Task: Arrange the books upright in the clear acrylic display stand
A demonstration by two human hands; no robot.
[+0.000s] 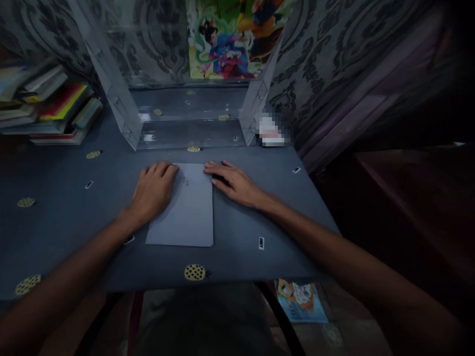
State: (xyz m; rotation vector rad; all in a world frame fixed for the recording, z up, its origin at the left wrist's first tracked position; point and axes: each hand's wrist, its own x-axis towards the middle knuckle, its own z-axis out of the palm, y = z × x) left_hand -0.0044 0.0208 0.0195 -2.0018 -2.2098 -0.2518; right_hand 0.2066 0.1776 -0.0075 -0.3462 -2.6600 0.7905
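Note:
A thin, plain pale book or booklet (189, 217) lies flat on the patterned blue-grey tablecloth, a tiny mark near its top. My left hand (154, 190) rests over its upper left edge, fingers slightly bent and lying on the cover and cloth. At its top right corner, my right hand (233, 183) touches the edge with fingertips, thumb apart from the fingers. Neither hand is closed around anything. Whatever lies under my left palm is hidden.
Behind the book stands a clear plastic shelf (118, 106), with a colourful picture cover (230, 49) upright at its back. Stacked books (63, 106) sit at the left. A blurred-out white item (272, 131) is beside the shelf. A colourful packet or book (302, 299) lies below the table.

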